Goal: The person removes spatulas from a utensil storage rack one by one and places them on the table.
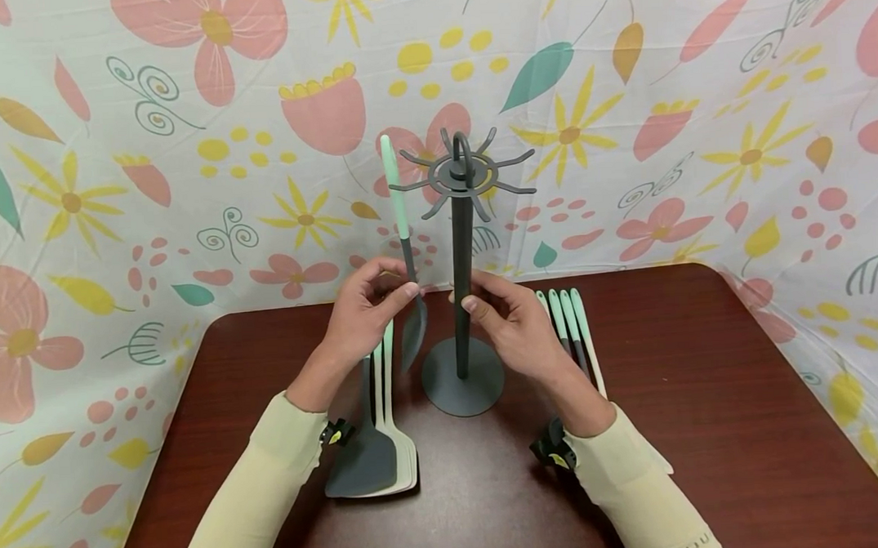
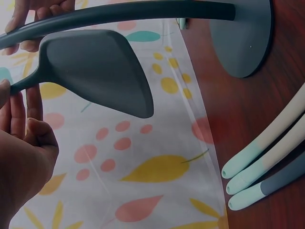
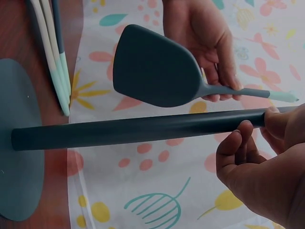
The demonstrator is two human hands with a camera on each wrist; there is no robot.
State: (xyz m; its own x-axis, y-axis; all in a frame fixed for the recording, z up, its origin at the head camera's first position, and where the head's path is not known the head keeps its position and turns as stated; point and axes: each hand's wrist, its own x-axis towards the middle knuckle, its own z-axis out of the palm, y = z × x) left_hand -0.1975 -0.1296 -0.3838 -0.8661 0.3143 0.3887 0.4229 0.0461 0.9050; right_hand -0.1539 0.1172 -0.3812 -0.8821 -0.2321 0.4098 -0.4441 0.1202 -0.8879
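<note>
My left hand (image 1: 363,314) pinches a dark grey spatula (image 2: 97,71) by the lower shaft, between thumb and fingers. The spatula stands upright, its broad blade down and its mint-green handle end up beside the hooks at the left of the rack. A grey utensil stand (image 1: 462,257) with a round base and a ring of curved hooks rises from the table. My right hand (image 1: 518,324) grips its pole about halfway up with thumb and fingers. In the right wrist view the spatula blade hangs apart from the pole, on its far side.
A stack of grey and cream spatulas (image 1: 362,465) lies on the table (image 1: 486,501) at the left. Several mint-ended utensils (image 1: 572,321) lie at the right, partly hidden by my right arm. A flowered cloth (image 1: 613,217) hangs behind the table's far edge.
</note>
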